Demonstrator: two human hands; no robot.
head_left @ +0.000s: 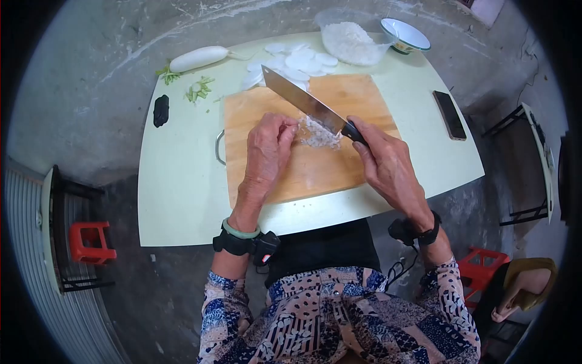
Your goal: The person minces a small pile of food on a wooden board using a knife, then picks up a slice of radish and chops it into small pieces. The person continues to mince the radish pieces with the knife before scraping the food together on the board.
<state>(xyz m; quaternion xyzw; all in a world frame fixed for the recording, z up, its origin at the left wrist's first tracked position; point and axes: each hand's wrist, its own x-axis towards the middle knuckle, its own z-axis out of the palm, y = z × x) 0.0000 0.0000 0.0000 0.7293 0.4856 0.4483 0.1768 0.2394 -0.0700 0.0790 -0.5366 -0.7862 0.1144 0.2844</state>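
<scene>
Here's a pale table point(182, 200) against a scuffed grey wall point(109, 85), a red stool point(92, 242) off to the left, and a wooden board point(273, 179) on top. The right hand point(391, 161) grips the black handle of a broad knife point(303, 102). White shreds point(319, 136), fine and glistening, lie mid-board against its blade. The left hand's point(270, 145) fingertips bunch beside them; holding any, I can't tell.

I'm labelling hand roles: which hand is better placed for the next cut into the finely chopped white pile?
Probably the right hand: it grips the black handle of the wide metal cleaver, its blade at the pile. The left hand shows no tool, its fingertips by the pile's left edge.
</scene>
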